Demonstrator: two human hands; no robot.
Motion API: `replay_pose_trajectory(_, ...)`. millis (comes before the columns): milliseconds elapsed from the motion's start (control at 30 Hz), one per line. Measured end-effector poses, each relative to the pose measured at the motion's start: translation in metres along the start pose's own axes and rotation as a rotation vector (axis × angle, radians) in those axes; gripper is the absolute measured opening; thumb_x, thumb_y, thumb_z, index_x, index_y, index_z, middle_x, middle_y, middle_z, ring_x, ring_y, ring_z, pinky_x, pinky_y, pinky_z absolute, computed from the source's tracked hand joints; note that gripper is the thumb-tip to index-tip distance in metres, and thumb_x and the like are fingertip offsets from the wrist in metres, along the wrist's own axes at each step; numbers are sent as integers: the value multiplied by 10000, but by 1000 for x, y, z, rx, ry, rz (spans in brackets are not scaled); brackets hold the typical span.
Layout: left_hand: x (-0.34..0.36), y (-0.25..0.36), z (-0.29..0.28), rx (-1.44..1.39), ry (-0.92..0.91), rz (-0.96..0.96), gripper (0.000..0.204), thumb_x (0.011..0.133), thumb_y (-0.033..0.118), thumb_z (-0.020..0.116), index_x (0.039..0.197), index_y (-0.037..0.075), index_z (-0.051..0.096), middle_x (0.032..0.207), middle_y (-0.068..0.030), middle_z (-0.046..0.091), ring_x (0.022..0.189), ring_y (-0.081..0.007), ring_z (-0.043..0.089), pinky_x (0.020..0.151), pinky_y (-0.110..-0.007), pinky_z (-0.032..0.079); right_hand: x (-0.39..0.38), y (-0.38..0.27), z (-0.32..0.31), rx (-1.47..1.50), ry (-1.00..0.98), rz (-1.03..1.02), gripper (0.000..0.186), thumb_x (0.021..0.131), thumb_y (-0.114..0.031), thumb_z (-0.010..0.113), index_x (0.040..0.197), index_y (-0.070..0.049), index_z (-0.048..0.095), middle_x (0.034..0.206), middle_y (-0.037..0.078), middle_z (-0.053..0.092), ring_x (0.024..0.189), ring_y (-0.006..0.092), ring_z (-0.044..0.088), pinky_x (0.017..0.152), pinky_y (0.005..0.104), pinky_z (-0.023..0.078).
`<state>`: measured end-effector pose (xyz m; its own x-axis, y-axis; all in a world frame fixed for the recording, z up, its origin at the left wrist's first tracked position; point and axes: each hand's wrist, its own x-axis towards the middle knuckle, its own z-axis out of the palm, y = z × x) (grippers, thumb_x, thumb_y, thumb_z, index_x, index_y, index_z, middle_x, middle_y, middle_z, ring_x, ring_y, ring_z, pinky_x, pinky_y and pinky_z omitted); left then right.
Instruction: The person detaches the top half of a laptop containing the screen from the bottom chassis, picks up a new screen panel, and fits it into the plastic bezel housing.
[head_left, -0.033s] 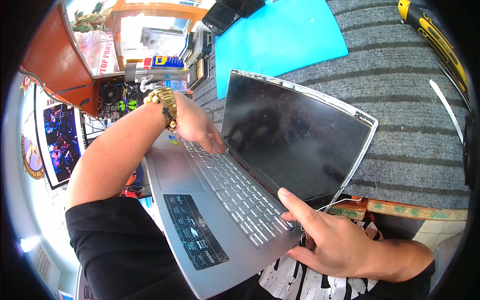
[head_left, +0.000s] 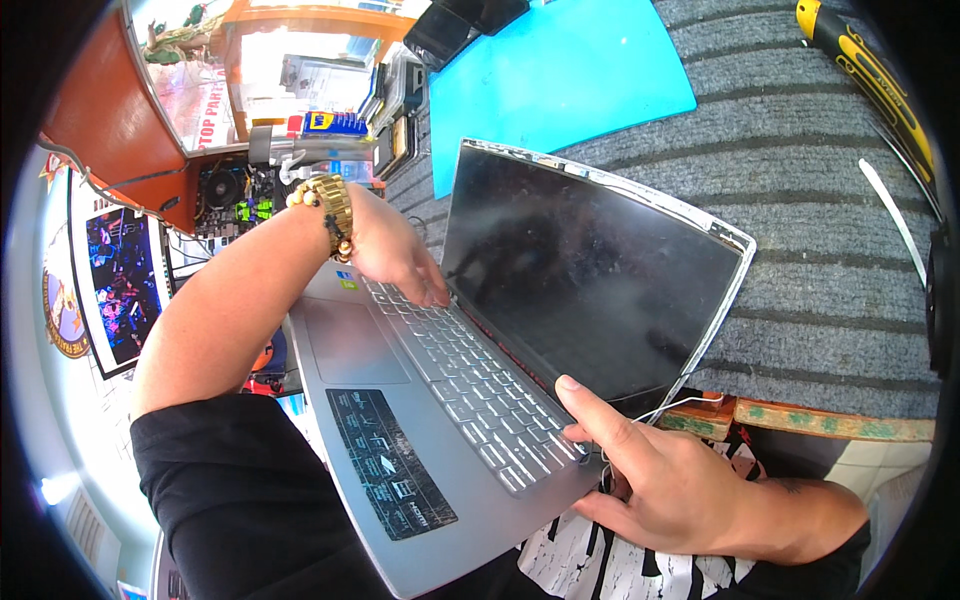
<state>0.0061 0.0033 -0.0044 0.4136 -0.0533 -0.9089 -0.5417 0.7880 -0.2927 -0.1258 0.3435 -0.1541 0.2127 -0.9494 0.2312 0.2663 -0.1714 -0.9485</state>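
Laptop [head_left: 478, 385] lies open across the near edge of the tabletop [head_left: 820, 340], its keyboard half toward you. Your left hand [head_left: 392, 250] rests bunched fingers beside the hinge; whether they pinch anything cannot be told. Your right hand [head_left: 670, 480] clasps the laptop's right hinge corner. On the tabletop beyond, a blue mat [head_left: 570, 80] lies flat.
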Motion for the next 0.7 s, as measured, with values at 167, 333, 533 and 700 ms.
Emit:
replay_pose_trajectory(167,0,-2,1,-6,6,22,569,1070,492,592,1577,233,607,1598,-76,613,1471,-270,558,1237,-377,388,-1,0,1,10,5,-6,1133,842,-66,929,1724,-41,219,1311,186,737,686,174,684,606,298,565)
replay_pose_trajectory(333,2,-3,2,1,-2,6,556,1069,484,595,1571,246,613,1597,-87,611,1474,-270,554,1234,-379,393,1,-4,0,24,-9,29,1124,847,-69,928,1722,-39,223,1309,192,736,685,173,682,605,299,564)
replay_pose_trajectory(533,4,-5,1,11,-13,26,560,1069,482,596,1579,250,604,1606,-98,600,1483,-282,544,1234,-382,392,-1,-1,-1,14,-14,17,1127,846,-77,931,1722,-37,223,1312,196,734,693,178,679,617,302,565)
replay_pose_trajectory(700,6,-8,2,-2,-17,23,569,1068,482,598,1580,234,602,1605,-99,601,1486,-280,541,1237,-380,390,-1,-1,-1,4,-16,12,1133,843,-74,931,1723,-38,218,1310,192,735,696,184,678,626,309,567)
